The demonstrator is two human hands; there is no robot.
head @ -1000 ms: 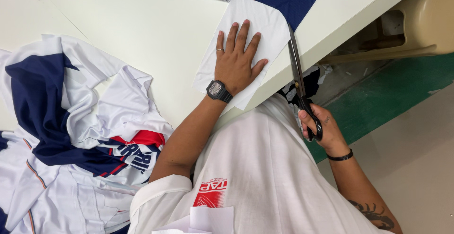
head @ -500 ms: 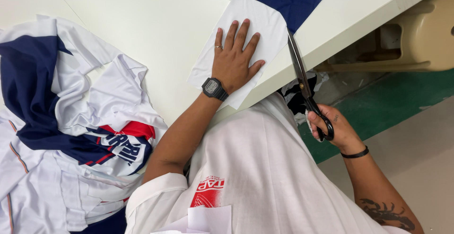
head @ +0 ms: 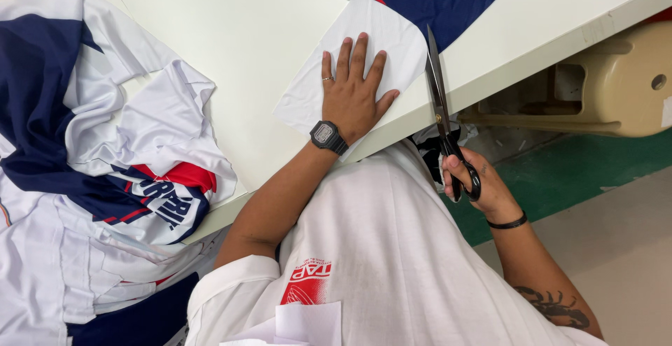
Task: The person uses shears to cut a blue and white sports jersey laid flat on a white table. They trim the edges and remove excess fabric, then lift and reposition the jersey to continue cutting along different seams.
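white table over green floor; left hand flat, released on fabric; right hand grasping scissors.

White fabric piece, flat on the pale table near its edge, one corner tucked under navy cloth. Long black-handled metal scissors, blades together, pointing away along the fabric's right edge.

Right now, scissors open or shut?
Shut, it seems: the scissors show one narrow dark line along the white cloth, no gap, held by the right hand.
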